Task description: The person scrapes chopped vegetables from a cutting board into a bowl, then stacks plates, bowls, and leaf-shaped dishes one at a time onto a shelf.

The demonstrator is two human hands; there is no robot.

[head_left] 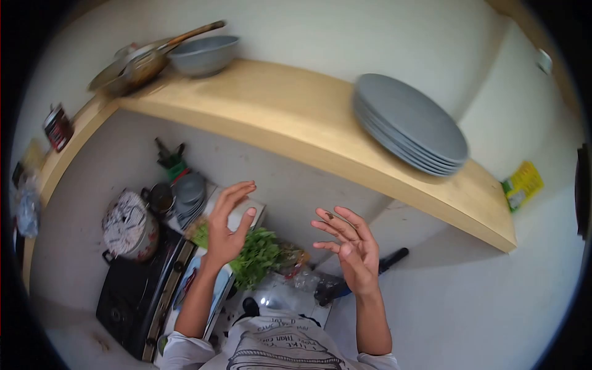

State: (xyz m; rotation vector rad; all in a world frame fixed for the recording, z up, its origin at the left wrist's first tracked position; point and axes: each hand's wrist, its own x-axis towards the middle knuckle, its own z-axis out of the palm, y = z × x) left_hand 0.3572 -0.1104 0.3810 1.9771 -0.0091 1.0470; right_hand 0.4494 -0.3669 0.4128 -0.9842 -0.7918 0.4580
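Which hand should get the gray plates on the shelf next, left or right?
Probably the right hand: it looks nearer the gray plates, toward that end of the shelf. The left hand is farther over. Both look empty.

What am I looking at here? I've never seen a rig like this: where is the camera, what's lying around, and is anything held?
There is no machine: a person works bare-handed, and the single picture comes from a camera on their head, looking forward and down. The left hand and right hand are raised, fingers spread, and seem to hold nothing. On the wooden shelf sit a pan, a bowl and stacked plates. Lower down are a stove bearing a pot, and leafy greens.
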